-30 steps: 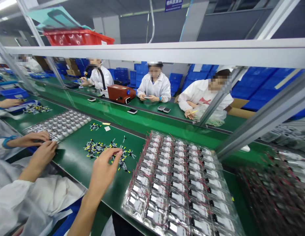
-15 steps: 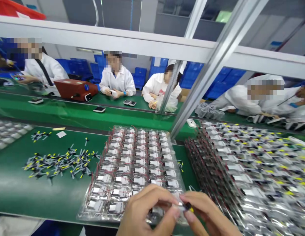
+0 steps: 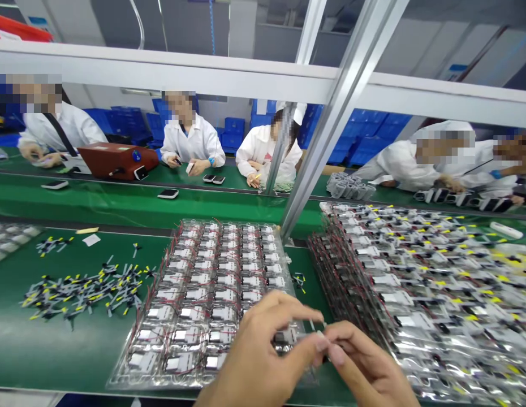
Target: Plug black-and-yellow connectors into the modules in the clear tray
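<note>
My left hand point(image 3: 267, 345) and my right hand point(image 3: 365, 362) meet over the front right corner of a clear plastic tray point(image 3: 123, 362). Between their fingertips is a small whitish part point(image 3: 317, 327), mostly covered by the fingers. The left thumb presses on it, with the index finger arched above; the right thumb and fingertips pinch at its right side. Rows of white-and-silver units point(image 3: 187, 334) with thin red wires fill the tray. On the green bench to the left lies a loose heap of small grey and black pieces with yellow tips point(image 3: 85, 291).
Stacked trays of similar units point(image 3: 399, 299) rise at the right. A metal post point(image 3: 309, 152) stands behind the tray. Across a green ledge point(image 3: 97, 198), several co-workers in white coats sit near a red-brown machine point(image 3: 114, 161). A white scrap point(image 3: 91, 239) lies behind the heap.
The view has turned slightly, shifting the scene left. My fingertips have come closer together, and the black-and-yellow end seen at the right fingers is now hidden.
</note>
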Demonstrator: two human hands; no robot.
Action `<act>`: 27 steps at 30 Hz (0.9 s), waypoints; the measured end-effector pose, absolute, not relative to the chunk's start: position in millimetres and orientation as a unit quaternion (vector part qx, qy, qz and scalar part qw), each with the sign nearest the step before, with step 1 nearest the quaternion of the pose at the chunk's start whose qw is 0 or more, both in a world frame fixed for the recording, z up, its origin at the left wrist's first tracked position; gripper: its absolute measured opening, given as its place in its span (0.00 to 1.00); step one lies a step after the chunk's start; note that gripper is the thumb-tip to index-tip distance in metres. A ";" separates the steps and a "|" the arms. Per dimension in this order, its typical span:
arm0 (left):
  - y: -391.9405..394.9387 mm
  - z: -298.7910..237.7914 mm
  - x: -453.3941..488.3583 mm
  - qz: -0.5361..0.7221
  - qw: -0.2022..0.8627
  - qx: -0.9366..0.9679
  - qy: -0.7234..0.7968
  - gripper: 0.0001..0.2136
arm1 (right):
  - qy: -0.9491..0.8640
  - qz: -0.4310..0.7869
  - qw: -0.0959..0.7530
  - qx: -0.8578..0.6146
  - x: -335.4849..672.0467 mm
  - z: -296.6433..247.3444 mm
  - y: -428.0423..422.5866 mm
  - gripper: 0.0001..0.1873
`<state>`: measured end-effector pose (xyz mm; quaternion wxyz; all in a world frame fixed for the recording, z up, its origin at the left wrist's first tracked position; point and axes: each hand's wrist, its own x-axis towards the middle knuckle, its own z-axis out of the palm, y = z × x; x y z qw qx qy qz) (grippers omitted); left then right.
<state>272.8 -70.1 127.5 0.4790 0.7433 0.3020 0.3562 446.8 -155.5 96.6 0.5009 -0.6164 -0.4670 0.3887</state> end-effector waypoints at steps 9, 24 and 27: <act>-38.2 105.3 279.9 0.014 0.127 0.960 0.250 0.22 | -0.479 0.256 0.444 -0.712 467.8 58.1 -139.6 0.23; -39.5 94.5 276.6 0.113 0.203 0.936 0.264 0.05 | -0.564 0.253 0.414 -0.668 461.1 73.9 -119.7 0.15; -40.4 90.1 275.8 0.137 0.246 0.916 0.285 0.07 | -0.567 0.262 0.406 -0.667 458.6 71.0 -117.6 0.16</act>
